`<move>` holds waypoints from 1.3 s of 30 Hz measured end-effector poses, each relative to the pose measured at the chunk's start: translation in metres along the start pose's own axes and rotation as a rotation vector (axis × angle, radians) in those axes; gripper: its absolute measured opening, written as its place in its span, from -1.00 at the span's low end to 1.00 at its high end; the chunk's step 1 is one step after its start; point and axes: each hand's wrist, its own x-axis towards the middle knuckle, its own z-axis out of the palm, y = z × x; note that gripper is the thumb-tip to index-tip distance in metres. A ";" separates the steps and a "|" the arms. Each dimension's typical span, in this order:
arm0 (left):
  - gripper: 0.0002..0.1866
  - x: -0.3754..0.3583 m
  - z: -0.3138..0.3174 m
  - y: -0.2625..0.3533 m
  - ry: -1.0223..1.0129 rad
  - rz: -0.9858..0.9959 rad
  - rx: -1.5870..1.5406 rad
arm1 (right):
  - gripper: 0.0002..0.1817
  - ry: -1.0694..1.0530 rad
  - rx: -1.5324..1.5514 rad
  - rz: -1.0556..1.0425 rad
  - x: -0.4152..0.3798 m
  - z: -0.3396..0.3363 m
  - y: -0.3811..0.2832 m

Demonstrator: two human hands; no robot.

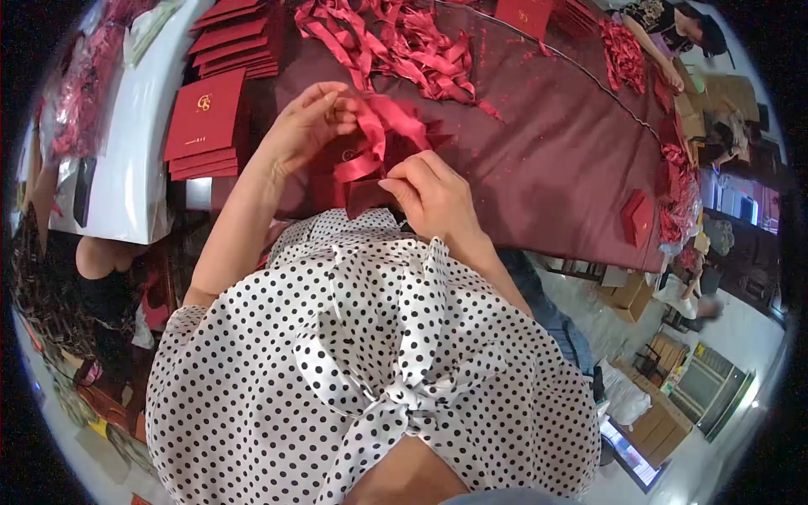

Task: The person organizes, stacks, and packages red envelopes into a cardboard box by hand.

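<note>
Over the near edge of the table, a red ribbon (370, 165) loops between my two hands, above a dark red folder or bag (362, 194). My left hand (316, 126) is raised on the left with its fingers curled at the ribbon's upper end; whether it grips the ribbon is unclear. On the right, my right hand (427, 192) has thumb and forefinger pinched at the edge of the dark red item, beside the ribbon. The ribbon is partly blurred, and the pinched part is hidden.
A stack of red gold-printed cards (204, 118) stands at the left, with more red cards (236, 42) behind it. Loose red ribbons (404, 50) are heaped at the back. A small red card (637, 217) lies at the right. A person (673, 29) sits at the far right.
</note>
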 end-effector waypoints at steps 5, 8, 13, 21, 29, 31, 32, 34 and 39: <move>-0.85 -0.010 -0.021 -0.014 0.175 0.121 0.270 | -0.87 0.125 -0.119 0.192 0.002 -0.033 0.015; -0.87 -0.015 -0.021 -0.013 0.253 0.239 0.460 | -0.81 0.170 -0.320 0.299 -0.001 -0.061 0.047; -0.84 -0.009 -0.008 -0.013 0.212 0.848 1.510 | -0.77 0.055 -0.455 0.504 -0.016 -0.084 0.124; -0.81 0.002 -0.006 -0.033 0.059 0.558 1.611 | -0.74 0.126 -0.125 0.224 0.000 -0.031 0.105; -0.85 -0.010 0.013 -0.030 -0.005 0.603 1.645 | -0.74 -0.024 -0.069 0.053 0.009 0.040 0.076; -0.83 -0.016 0.017 -0.035 -0.024 0.615 1.627 | -0.77 0.013 -0.065 0.035 0.007 0.039 0.076; -0.82 -0.019 0.018 -0.037 -0.042 0.585 1.659 | -0.80 -0.029 0.040 0.111 0.008 0.036 0.076; -0.81 -0.021 0.021 -0.038 -0.067 0.560 1.688 | -0.83 0.018 0.076 0.166 0.011 0.032 0.089; -0.87 -0.023 0.019 -0.025 -0.069 0.416 1.591 | -0.82 0.402 -0.223 0.289 0.024 -0.018 0.182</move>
